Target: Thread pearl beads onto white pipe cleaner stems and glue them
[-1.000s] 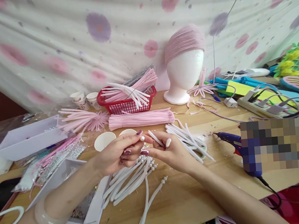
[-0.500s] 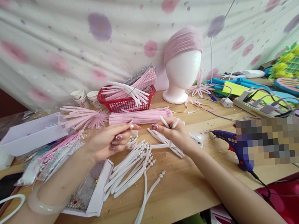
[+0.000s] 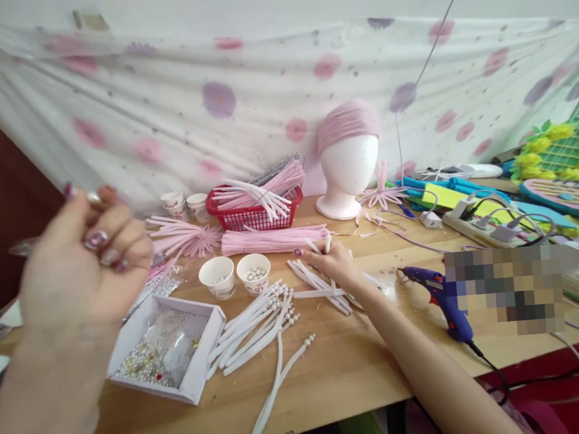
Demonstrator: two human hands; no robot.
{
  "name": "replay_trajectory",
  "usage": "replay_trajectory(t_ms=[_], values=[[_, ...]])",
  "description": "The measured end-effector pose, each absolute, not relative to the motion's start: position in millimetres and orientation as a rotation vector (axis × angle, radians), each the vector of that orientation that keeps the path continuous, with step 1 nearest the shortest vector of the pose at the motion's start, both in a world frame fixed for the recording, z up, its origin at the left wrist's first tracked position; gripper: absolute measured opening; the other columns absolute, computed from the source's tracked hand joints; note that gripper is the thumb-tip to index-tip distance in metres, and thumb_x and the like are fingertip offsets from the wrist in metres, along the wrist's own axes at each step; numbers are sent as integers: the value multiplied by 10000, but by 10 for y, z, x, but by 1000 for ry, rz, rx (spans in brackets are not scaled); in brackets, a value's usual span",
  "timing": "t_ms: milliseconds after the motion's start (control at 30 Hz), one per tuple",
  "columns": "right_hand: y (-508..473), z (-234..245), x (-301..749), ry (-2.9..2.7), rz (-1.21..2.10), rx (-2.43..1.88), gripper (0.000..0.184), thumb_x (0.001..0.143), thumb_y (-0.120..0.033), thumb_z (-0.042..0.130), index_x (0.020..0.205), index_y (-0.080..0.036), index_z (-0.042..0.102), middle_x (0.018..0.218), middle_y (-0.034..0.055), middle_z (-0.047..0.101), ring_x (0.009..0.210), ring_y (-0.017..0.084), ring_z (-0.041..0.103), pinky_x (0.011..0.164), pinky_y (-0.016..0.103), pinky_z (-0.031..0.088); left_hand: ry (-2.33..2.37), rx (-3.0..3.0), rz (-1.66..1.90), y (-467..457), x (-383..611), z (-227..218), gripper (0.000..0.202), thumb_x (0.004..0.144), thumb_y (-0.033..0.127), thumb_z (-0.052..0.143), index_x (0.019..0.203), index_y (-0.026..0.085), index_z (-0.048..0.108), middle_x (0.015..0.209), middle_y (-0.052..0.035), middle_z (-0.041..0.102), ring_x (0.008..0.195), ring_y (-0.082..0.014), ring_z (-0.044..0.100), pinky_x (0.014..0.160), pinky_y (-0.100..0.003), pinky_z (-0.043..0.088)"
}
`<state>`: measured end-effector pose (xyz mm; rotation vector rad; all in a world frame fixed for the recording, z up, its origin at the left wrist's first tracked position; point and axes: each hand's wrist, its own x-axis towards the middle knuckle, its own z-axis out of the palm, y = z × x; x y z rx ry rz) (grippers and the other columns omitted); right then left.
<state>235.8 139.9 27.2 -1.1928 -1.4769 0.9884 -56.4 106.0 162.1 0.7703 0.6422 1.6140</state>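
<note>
My left hand (image 3: 80,260) is raised in the air at the left, close to the camera and blurred. Its fingers are curled with the tips pinched together, and what they hold is too small to make out. My right hand (image 3: 330,262) rests on the wooden table (image 3: 342,380) over a loose pile of white strips (image 3: 320,287), its fingers closed round one white strip (image 3: 327,243) that sticks up. Two paper cups (image 3: 217,277) holding pearls stand to the left of that hand. Below the cups lie several white strips tipped with pearls (image 3: 260,319).
A white box of beads (image 3: 207,357) sits front left. A blue glue gun (image 3: 443,295) lies to the right, its cord running off the edge. Behind are a red basket (image 3: 254,214), a pink strip bundle (image 3: 274,239), a foam head (image 3: 348,169) and a power strip (image 3: 491,228).
My left hand has lifted from the table's middle up and to the left. My right hand has lowered onto the white strip pile. The view has tilted upward.
</note>
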Motion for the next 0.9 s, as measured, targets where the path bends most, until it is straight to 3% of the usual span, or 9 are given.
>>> replay_trajectory(t_ms=[67, 133, 200, 300, 433, 633, 900], values=[[1366, 308, 2392, -1554, 1116, -1179, 296, 671, -352, 894, 799, -180, 689, 518, -118, 417, 477, 96, 347, 460, 240, 245, 674, 652, 1529, 885, -370, 1469, 558, 1140, 321, 306, 691, 176, 605, 420, 81, 380, 346, -33, 297, 341, -170, 226], [1330, 349, 2422, -1610, 1249, -1147, 483, 620, -237, 905, 1060, -171, 719, 520, -144, 421, 465, 93, 353, 451, 226, 254, 667, 541, 1468, 730, -172, 1288, 562, 1134, 289, 305, 683, 164, 616, 417, 83, 340, 331, -33, 248, 317, -164, 188], [1306, 384, 2443, -1623, 1357, -1105, 596, 621, -222, 898, 1175, -178, 682, 520, -161, 394, 457, 86, 330, 445, 216, 247, 668, 465, 1355, 616, -11, 1097, 549, 1120, 206, 318, 670, 150, 626, 421, 83, 330, 327, -36, 226, 314, -168, 178], [1294, 409, 2446, -1586, 1463, -1044, 500, 708, -379, 876, 1111, -175, 661, 527, -158, 348, 445, 72, 242, 419, 212, 172, 665, 385, 1266, 541, 140, 828, 474, 1092, 174, 417, 679, 135, 646, 439, 91, 328, 333, -32, 232, 322, -158, 193], [1260, 410, 2360, -1512, 1552, -945, 476, 854, -653, 686, 894, -185, 606, 540, -157, 222, 465, 72, 83, 408, 228, 76, 648, 351, 1219, 560, 241, 573, 290, 1056, 179, 543, 837, 104, 716, 472, 108, 349, 348, -20, 270, 332, -126, 219], [999, 425, 2081, -1505, 1692, -782, 435, 899, -624, 672, 808, -231, 510, 530, -144, 257, 452, 75, 125, 412, 215, 137, 635, 279, 1208, 537, 290, 451, 328, 1095, 155, 442, 1036, 60, 750, 526, 92, 420, 357, -10, 338, 332, -113, 274], [747, 400, 1896, -1578, 1671, -680, 430, 953, -602, 665, 821, -198, 595, 580, -95, 390, 477, 91, 263, 449, 253, 216, 643, 102, 1158, 505, 354, 487, 401, 1091, 247, 476, 947, 64, 802, 495, 46, 493, 324, -7, 371, 309, -102, 282]])
